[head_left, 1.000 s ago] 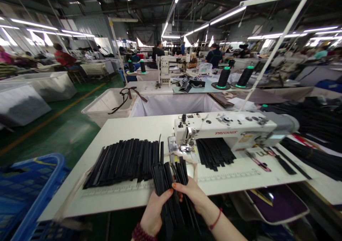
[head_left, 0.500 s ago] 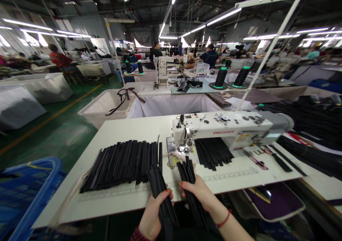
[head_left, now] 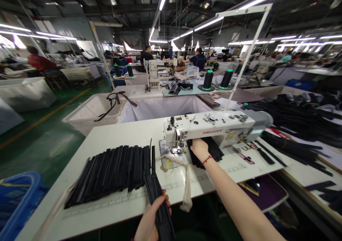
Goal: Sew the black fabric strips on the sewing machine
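Note:
My left hand [head_left: 153, 212] is closed around a bundle of flat black strips [head_left: 157, 193] at the table's front edge. The bundle's upper end lies by a wide row of similar black strips [head_left: 112, 171] on the left of the sewing table. My right hand [head_left: 200, 149] reaches under the arm of a white sewing machine [head_left: 208, 125], closed over black strips [head_left: 216, 149] there; its fingertips are partly hidden. A pale cloth band [head_left: 187, 189] hangs from beside the needle plate [head_left: 167, 159] over the table's edge.
Pink-handled snips [head_left: 245, 158] and a black-handled tool [head_left: 264, 155] lie right of the machine. Dark pieces [head_left: 299, 123] are piled on the right-hand table. A blue basket [head_left: 24, 198] stands left, and a cloth-lined bin [head_left: 160, 109] lies beyond the table. Several people work farther back.
My right hand has moved up and away with its strips, from beside my left hand to the pile under the machine arm. My left hand keeps its bundle. The view has shifted right.

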Tool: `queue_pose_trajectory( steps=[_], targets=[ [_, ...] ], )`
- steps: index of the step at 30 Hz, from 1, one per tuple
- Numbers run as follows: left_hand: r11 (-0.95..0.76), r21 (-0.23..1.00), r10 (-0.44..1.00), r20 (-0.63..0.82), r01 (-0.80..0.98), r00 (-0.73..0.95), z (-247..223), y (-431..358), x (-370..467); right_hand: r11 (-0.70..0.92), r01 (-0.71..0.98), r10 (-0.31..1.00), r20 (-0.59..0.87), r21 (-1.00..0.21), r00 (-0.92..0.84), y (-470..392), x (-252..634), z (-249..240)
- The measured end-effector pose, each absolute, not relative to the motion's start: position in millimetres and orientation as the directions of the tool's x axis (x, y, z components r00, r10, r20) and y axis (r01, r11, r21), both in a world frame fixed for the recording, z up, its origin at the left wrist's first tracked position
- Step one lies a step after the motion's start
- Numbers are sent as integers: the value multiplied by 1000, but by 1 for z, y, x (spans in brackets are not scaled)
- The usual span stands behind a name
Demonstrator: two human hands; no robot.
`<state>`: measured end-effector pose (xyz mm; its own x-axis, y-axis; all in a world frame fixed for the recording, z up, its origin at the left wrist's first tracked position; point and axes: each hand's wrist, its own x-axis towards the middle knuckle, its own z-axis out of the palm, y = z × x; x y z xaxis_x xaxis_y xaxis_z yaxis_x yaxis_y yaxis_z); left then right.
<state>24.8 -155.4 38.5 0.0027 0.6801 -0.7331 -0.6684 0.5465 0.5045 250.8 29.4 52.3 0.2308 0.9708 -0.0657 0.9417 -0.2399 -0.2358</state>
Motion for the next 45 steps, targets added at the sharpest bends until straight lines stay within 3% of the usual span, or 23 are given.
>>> queue_pose_trajectory(
  steps=[8,14,18,22,24,25,27,29,32,37,41,45],
  targets=[
    [546,411,666,-742,-730,80,34,-157,18,14,990,986,169,-143,10,9,222,6],
    [545,349,647,-754,-762,117,42,-158,17,-56,980,961,255,-191,104,18,248,-4],
    [531,436,676,-735,-726,53,43,-159,17,-12,960,960,266,-280,89,10,247,12],
    [495,551,748,-664,-672,6,38,-158,19,160,898,968,242,-410,-61,-43,219,29],
    [497,582,776,-631,-643,29,35,-158,23,242,801,968,186,-547,-166,-76,199,31],
    [499,590,793,-607,-635,58,33,-158,25,237,676,970,133,-698,-203,-91,190,29],
    [494,595,825,-552,-634,124,30,-158,29,126,405,973,34,-905,-226,-112,172,24],
    [487,584,841,-514,-650,168,29,-158,33,-23,141,980,-50,-990,-192,-121,159,18],
    [500,576,824,-546,-647,151,30,-160,33,-151,-77,983,-142,-985,-117,-122,151,13],
    [489,587,820,-562,-645,111,36,-160,30,-248,-164,968,-241,-955,-65,-122,153,16],
    [471,592,817,-573,-654,69,39,-159,29,-358,-391,919,-394,-848,13,-115,163,24],
    [480,656,818,-575,-582,26,38,-160,29,-418,-392,901,-427,-819,-69,-113,167,28]
  ],
)
